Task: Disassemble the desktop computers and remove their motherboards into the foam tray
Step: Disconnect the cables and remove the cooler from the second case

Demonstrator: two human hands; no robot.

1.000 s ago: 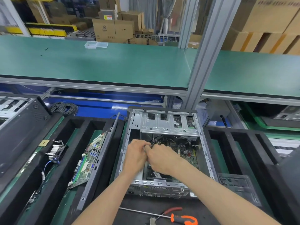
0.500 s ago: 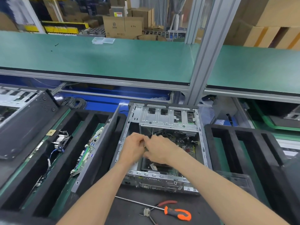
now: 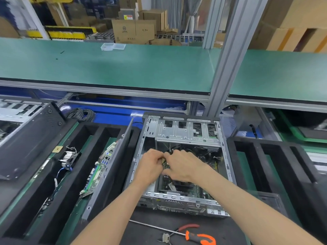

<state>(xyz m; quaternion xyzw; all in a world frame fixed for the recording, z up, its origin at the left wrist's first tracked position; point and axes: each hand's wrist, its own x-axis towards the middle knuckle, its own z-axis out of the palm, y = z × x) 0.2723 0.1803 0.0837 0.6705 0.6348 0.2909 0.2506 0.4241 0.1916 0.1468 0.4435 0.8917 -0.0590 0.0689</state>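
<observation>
An open grey desktop case [image 3: 187, 133] lies on the bench in front of me, its green motherboard [image 3: 194, 189] still inside. My left hand [image 3: 150, 165] and my right hand [image 3: 184, 165] are both down in the case, fingers curled and meeting over a small part among the cables; what they pinch is hidden. A black foam tray [image 3: 74, 156] stands to the left, with one motherboard [image 3: 99, 172] leaning in a slot and a small part with wires [image 3: 69, 158] in another.
An orange-handled screwdriver [image 3: 200, 238] and red pliers [image 3: 187, 227] lie at the near edge. A second black foam tray [image 3: 265, 156] stands to the right. A grey side panel [image 3: 113, 167] leans between tray and case. A black case [image 3: 30, 138] lies far left.
The view has shifted slightly nearer and lower. Both hands stay together in the case, working at the same spot, with only small finger movement.
</observation>
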